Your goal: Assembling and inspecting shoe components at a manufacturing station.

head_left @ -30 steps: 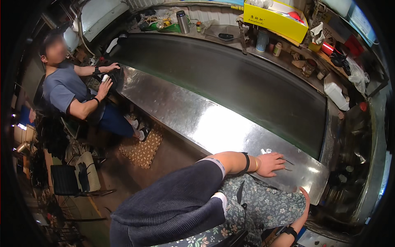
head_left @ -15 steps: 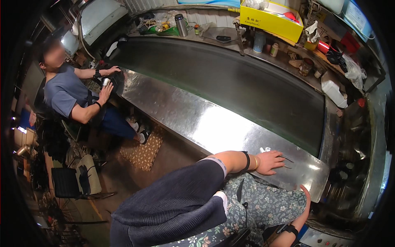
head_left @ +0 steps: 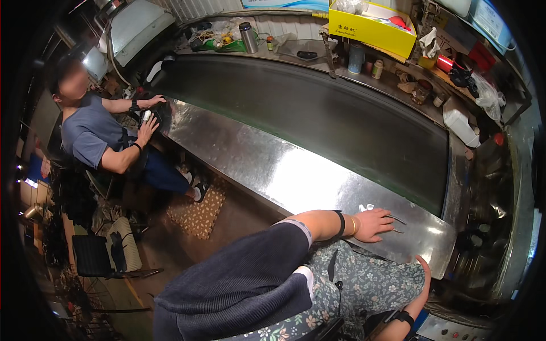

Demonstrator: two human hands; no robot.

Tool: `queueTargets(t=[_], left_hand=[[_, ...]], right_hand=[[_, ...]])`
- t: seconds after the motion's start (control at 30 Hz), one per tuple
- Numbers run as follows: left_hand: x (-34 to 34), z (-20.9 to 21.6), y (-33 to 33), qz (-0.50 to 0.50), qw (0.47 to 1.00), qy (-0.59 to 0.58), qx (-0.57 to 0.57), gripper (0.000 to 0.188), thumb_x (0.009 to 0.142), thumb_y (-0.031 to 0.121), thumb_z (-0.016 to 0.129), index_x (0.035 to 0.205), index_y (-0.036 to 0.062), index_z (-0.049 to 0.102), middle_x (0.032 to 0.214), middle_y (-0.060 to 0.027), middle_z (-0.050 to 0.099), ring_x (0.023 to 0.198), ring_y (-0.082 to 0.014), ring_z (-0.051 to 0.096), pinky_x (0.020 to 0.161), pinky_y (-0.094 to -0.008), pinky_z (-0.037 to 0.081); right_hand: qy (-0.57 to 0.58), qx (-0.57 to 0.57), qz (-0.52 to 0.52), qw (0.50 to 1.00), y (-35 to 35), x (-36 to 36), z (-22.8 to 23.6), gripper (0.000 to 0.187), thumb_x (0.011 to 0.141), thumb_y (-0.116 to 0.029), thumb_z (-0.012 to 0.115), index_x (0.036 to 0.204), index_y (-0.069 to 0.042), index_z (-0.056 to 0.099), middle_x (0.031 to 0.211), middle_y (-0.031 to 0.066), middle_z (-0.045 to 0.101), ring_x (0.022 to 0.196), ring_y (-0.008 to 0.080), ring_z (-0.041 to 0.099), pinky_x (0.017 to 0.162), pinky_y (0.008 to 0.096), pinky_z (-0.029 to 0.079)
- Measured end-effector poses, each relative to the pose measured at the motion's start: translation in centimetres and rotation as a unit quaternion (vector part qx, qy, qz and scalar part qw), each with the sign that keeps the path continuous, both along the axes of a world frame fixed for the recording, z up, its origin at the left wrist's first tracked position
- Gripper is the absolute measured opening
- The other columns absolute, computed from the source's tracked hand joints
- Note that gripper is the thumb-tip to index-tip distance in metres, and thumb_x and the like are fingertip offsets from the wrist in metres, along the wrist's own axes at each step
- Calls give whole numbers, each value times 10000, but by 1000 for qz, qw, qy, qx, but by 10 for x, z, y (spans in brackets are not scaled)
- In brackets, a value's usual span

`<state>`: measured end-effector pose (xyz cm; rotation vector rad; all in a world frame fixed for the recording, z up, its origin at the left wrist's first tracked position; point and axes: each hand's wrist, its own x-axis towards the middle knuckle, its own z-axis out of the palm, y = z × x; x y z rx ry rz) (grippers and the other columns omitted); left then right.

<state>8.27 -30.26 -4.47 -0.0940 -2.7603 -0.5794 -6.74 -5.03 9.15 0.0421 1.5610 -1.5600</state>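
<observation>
My left hand (head_left: 373, 225) lies palm down on the shiny metal ledge (head_left: 239, 139), fingers stretched out. Two thin, curved dark metal prongs (head_left: 397, 219) stick out past its fingertips. Most of that tool is under the hand, so its kind is unclear. Just beyond the knuckles sits a small crumpled white scrap (head_left: 367, 208). My right hand (head_left: 422, 265) is at the near edge of the ledge, beside the floral cloth over my lap. Its fingers are mostly hidden.
A dark conveyor belt (head_left: 307, 119) runs behind the ledge. At its left end a co-worker (head_left: 94, 128) sits with both hands near the edge. A back shelf holds a steel flask (head_left: 248, 37), a yellow box (head_left: 372, 28), jars and a white jug (head_left: 460, 122). A chair (head_left: 94, 256) stands lower left.
The view has shifted very slightly. Both my hands stay in the same places, and the co-worker's hands have hardly moved.
</observation>
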Motion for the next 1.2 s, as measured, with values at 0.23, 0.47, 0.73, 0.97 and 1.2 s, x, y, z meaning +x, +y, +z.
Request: queueTargets(t=[0.23,0.47,0.73,0.97,1.2], left_hand=[[-2,3,-4,2,1000,-4,-3,608,835,383,632,1334,53,521,1413,-177,486,1328,-394,402,1086,-489,351],[0,4,-1,7,1000,2,-13,609,829,373,636,1332,50,519,1416,-179,485,1325,-396,409,1084,-493,361],[0,5,0,5,1000,12,-17,596,832,372,633,1320,47,524,1407,-174,491,1324,-396,406,1083,-491,363],[-1,-2,-1,2,1000,-9,-10,625,841,403,618,1346,51,514,1420,-179,484,1347,-399,388,1105,-503,332],[1,0,-2,5,1000,-24,-10,626,843,406,614,1348,51,513,1435,-179,473,1354,-402,382,1102,-503,333]], right_hand=[[5,59,-22,998,-18,-4,7,334,994,-180,423,1214,-66,647,919,53,640,796,164,642,751,277,538],[-5,80,-23,996,-10,-14,-12,338,983,-92,412,1237,-50,632,942,49,630,808,150,632,762,274,537],[10,15,37,999,0,-11,-5,355,965,-73,416,1258,-43,613,1006,59,628,898,149,632,833,269,533],[33,3,-17,999,-3,2,4,355,988,-93,388,1255,-48,617,945,47,630,808,148,640,760,265,543],[5,27,-19,999,-4,-4,-1,347,994,-135,398,1241,-59,629,919,37,627,785,148,642,738,272,545]])
